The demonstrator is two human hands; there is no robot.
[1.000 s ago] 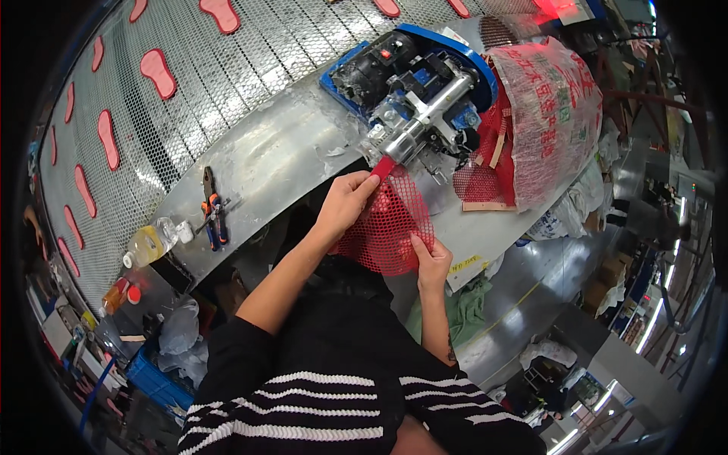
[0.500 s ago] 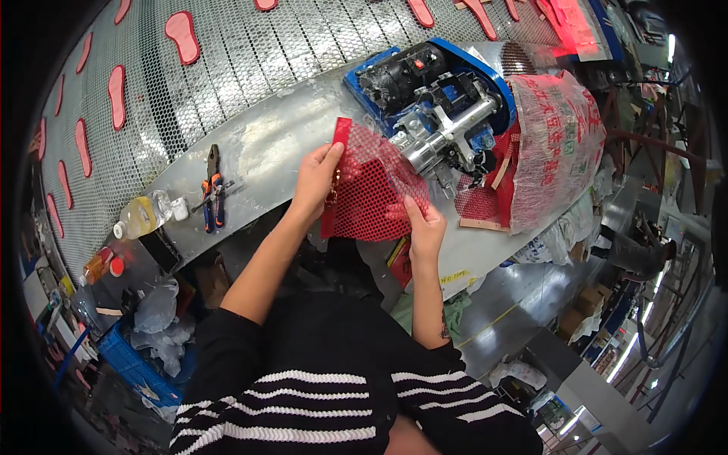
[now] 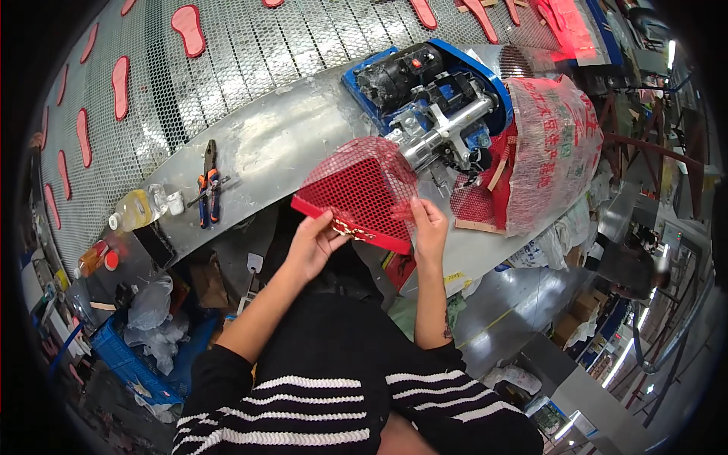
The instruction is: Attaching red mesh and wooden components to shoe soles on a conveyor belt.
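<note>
A piece of red mesh fabric (image 3: 358, 178) with a solid red band along its near edge hangs between my two hands. A small gold chain-like trim (image 3: 351, 230) lies on that band. My left hand (image 3: 312, 246) pinches the band near the trim. My right hand (image 3: 429, 227) is closed on the mesh's right side. Just beyond the mesh stands a small machine (image 3: 432, 106) with a blue housing, a black motor and a shiny metal arm. The mesh's far edge comes close to the arm; I cannot tell whether they touch.
Orange-and-blue pliers (image 3: 210, 189) and a bottle of yellowish liquid (image 3: 135, 211) lie on the metal ledge to the left. Behind, a mesh conveyor (image 3: 250, 53) carries pink insole shapes. A woven sack (image 3: 550, 155) stands right of the machine. A blue crate (image 3: 125, 364) is at lower left.
The mesh piece has turned, so its red band, upright at the left before, now runs along the near side. My left hand has moved down and closer to me; the right has barely shifted.
</note>
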